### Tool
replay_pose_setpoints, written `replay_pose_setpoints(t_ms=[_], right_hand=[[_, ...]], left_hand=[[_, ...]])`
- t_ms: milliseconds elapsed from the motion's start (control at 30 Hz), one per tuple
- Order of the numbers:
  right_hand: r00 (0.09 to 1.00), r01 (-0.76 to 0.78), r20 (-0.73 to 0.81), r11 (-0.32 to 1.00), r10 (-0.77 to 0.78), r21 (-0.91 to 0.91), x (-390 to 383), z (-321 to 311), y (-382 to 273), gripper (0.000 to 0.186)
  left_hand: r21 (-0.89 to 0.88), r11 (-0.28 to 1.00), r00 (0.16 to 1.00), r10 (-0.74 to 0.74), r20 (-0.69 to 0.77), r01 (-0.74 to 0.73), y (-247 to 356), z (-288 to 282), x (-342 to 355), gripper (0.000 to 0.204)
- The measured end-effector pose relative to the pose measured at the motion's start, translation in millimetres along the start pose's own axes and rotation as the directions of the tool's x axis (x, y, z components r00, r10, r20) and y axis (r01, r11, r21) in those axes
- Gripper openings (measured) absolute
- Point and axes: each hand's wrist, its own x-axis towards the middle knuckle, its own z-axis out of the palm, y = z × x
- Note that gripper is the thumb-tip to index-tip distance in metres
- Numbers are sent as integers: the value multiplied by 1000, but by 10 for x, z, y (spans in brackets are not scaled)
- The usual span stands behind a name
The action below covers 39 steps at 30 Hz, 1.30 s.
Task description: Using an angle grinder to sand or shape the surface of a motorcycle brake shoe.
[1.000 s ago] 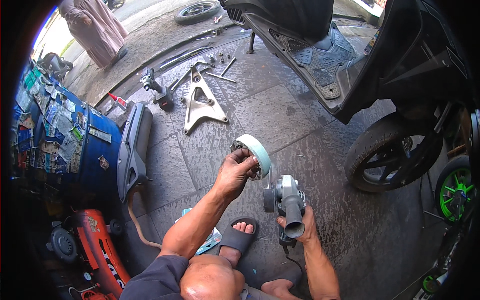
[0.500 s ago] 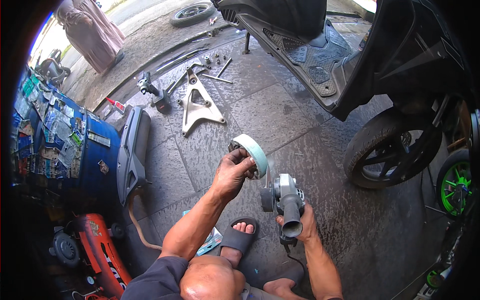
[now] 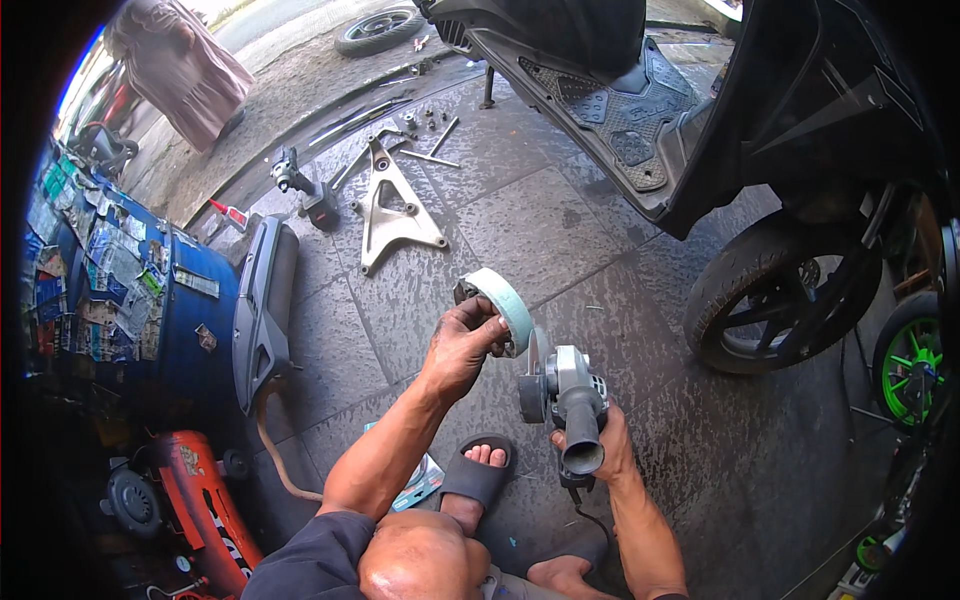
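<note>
My left hand (image 3: 455, 350) grips a curved, ring-like part (image 3: 505, 310) with a pale green outer band and dark metal inside, its fingers over the near side. My right hand (image 3: 610, 440) holds a grey angle grinder (image 3: 575, 390) with a dark funnel-like fitting pointing back toward me and a cord hanging below. The grinder's thin disc, at its left, is just beside the lower right of the curved part; whether they touch I cannot tell. A flat blue-and-white package (image 3: 422, 485) lies on the floor (image 3: 330, 420) by my sandalled foot, partly hidden by my left forearm.
A black scooter (image 3: 640, 130) stands at upper right, a green-rimmed wheel (image 3: 910, 365) at right. A metal bracket (image 3: 390, 225), cordless tool (image 3: 305, 190) and silencer (image 3: 265, 300) lie ahead. A blue drum (image 3: 135, 280) and red compressor (image 3: 200, 500) are left. A person (image 3: 185, 70) stands outside.
Both hands, with the part and grinder, have shifted slightly up and left in the picture, as has the background. A red vehicle has come into view on the road behind the person.
</note>
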Motion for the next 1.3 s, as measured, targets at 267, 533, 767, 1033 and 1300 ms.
replay_pose_setpoints(t_ms=[267, 533, 767, 1033, 1300], right_hand=[[1000, -13, 17, 998, 12, 58, 10, -43, -52, 62], [1000, 1, 18, 1000, -2, 17, -9, -24, -17, 65], [1000, 1, 13, 1000, -1, -3, -2, -19, 53, 67], [1000, -6, 21, 1000, 6, 20, 21, -17, -10, 67], [1000, -1, 19, 1000, 1, 6, 28, -9, -14, 65]], left_hand=[[95, 995, 999, 36, 37, -39, 69, 54, -19, 26], [129, 991, 999, 36, 30, -40, 68, 34, -43, 24], [183, 981, 997, 62, 47, -69, 84, 28, -45, 23], [204, 976, 997, 67, 39, -73, 81, 18, -47, 23], [246, 966, 996, 68, 57, -80, 100, -2, -50, 24]])
